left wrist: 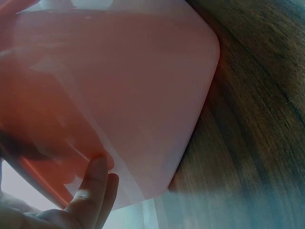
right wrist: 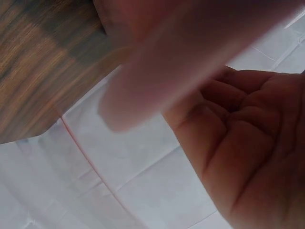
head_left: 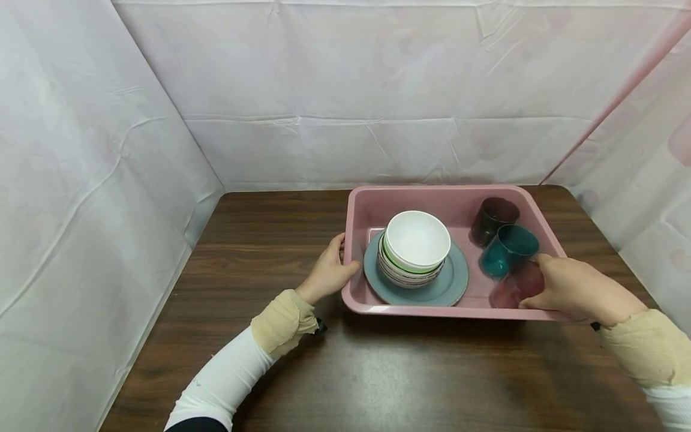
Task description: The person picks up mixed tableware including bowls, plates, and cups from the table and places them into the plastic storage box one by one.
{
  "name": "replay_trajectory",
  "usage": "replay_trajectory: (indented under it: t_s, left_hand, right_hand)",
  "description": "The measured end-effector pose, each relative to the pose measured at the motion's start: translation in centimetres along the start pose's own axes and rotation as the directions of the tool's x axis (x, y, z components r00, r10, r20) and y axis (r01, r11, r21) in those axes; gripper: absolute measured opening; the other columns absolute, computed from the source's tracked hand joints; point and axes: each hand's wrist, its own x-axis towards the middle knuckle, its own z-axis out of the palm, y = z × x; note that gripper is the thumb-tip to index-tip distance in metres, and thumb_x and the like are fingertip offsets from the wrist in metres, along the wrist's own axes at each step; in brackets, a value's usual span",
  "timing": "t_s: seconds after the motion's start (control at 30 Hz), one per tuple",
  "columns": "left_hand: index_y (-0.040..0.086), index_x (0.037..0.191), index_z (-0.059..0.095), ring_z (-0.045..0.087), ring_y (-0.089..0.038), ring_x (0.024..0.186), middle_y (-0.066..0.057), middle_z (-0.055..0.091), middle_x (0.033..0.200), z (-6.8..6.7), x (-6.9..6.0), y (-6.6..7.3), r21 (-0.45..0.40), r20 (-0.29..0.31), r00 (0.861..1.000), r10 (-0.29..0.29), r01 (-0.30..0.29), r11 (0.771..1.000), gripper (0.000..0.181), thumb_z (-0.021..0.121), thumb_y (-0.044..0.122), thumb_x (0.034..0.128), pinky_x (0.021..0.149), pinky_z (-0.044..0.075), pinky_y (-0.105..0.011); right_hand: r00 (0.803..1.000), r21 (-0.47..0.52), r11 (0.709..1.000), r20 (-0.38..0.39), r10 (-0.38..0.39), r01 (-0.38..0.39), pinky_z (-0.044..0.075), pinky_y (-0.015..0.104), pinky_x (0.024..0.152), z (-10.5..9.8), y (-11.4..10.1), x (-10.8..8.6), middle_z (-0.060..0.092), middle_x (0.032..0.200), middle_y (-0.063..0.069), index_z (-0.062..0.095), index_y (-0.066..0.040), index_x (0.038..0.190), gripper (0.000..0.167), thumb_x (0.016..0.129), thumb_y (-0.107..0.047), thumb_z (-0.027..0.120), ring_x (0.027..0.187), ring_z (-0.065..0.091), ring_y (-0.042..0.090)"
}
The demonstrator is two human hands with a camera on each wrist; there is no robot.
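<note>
A pink plastic tub [head_left: 432,193] stands on the table. My left hand [head_left: 326,271] grips its left rim, thumb over the edge; in the left wrist view, fingers [left wrist: 95,183] lie against the outer wall. Reaching over the right front corner, my right hand [head_left: 580,288] holds a clear reddish cup [head_left: 513,288], thumb on the near side and fingers on the far side. The right wrist view shows the palm [right wrist: 248,138] and the blurred tub rim, with the cup not distinct. Beside that cup are a teal cup [head_left: 510,249] and a dark cup [head_left: 493,219].
Inside the tub's left half lies a blue-grey plate [head_left: 456,279] bearing a stack of several bowls, a white bowl [head_left: 418,239] topmost. The dark wood table [head_left: 270,240] extends left and in front of the tub. White curtains [head_left: 351,90] hang behind and at both sides.
</note>
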Motion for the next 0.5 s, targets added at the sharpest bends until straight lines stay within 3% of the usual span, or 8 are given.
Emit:
replay_trajectory:
  t_s: [0.23, 0.37, 0.5]
  left_hand:
    - [-0.006, 0.148, 0.027, 0.063, -0.035, 0.111, -0.025, 0.053, 0.132, -0.2, 0.1, 0.1, 0.008, 0.015, 1.0, -0.009, 0.009, 1.0, 0.075, 0.058, 0.006, 0.0815, 0.089, 0.056, -0.038]
    - [-0.004, 0.149, 0.028, 0.061, -0.035, 0.115, -0.024, 0.052, 0.133, -0.6, 0.3, 0.1, 0.047, 0.056, 0.998, -0.01, 0.008, 0.999, 0.074, 0.062, 0.011, 0.0845, 0.09, 0.056, -0.039]
    - [0.002, 0.149, 0.031, 0.057, -0.034, 0.122, -0.021, 0.05, 0.139, -1.8, 0.2, 0.3, 0.141, 0.1, 0.995, -0.013, -0.001, 0.99, 0.073, 0.066, 0.025, 0.0896, 0.095, 0.053, -0.042]
  right_hand:
    - [0.999, 0.023, 1.0, 0.048, -0.019, 0.018, 0.052, 0.045, 0.068, -0.7, 0.1, -0.1, 0.071, 0.093, 0.011, 0.055, 0.009, 0.122, 0.086, 0.069, -0.053, 0.082, 0.082, 0.065, 0.026]
    - [0.998, 0.04, 0.998, 0.036, -0.056, 0.054, 0.047, 0.033, 0.065, -1.5, 0.4, -0.4, 0.068, 0.085, -0.001, 0.064, -0.008, 0.113, 0.059, 0.078, -0.053, 0.077, 0.078, 0.06, 0.016]
    - [1.0, 0.087, 0.996, -0.005, -0.024, 0.024, 0.051, 0.038, 0.069, -2.8, 1.1, -0.5, 0.07, 0.091, 0.005, 0.068, -0.008, 0.111, 0.045, 0.088, -0.047, 0.068, 0.084, 0.064, 0.021]
